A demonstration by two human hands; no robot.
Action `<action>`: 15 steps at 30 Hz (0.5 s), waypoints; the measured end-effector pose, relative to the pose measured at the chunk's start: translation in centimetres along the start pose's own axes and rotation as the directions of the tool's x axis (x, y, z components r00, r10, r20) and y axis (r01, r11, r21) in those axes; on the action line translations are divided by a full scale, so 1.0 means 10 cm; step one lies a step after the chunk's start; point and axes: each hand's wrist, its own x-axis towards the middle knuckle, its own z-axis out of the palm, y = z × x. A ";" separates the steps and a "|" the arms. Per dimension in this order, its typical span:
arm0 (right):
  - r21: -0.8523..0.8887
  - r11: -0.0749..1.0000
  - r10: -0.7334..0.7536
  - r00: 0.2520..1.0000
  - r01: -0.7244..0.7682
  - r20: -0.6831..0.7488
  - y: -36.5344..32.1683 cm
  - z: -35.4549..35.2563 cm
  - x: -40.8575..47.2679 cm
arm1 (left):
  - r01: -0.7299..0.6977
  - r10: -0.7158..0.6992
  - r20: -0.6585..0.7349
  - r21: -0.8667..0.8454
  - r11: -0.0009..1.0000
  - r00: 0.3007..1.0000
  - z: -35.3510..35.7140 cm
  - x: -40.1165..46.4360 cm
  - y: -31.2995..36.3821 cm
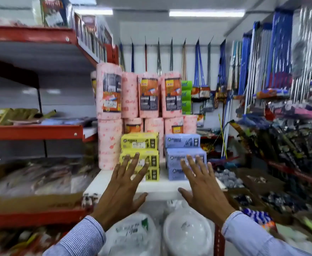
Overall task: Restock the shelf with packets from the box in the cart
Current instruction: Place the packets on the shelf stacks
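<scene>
Now your hands, left (pixel 123 189) and right (pixel 201 189), hover empty (fingers spread) before the yellow packets (pixel 140 156) and blue packets (pixel 185 159), likely to square the stacks.

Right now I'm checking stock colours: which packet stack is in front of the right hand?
The purple packet stack, right of the yellow packet stack on the white shelf; the open right hand overlaps it.

Both arms reach forward in striped blue sleeves, the left hand (pixel 123 189) and right hand (pixel 200 187) held palm-down side by side, fingers (pixel 133 161) spread wide, holding nothing.
</scene>
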 end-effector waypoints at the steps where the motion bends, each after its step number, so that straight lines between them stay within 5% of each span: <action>1: 0.025 1.000 0.015 1.000 -0.015 0.006 -0.07 0.02 -0.19 | 0.010 -0.010 0.011 0.000 1.000 1.000 0.03 -0.16 0.11; 9: 0.107 0.992 0.024 0.933 -0.066 0.359 -0.37 0.47 -1.83 | 0.070 -0.040 0.271 -0.103 0.992 0.962 0.63 -1.50 0.70; 15: 0.176 0.958 0.056 0.748 -0.228 0.662 -0.49 1.20 -2.85 | 0.143 -0.010 0.539 -0.205 0.968 0.842 1.24 -2.52 1.09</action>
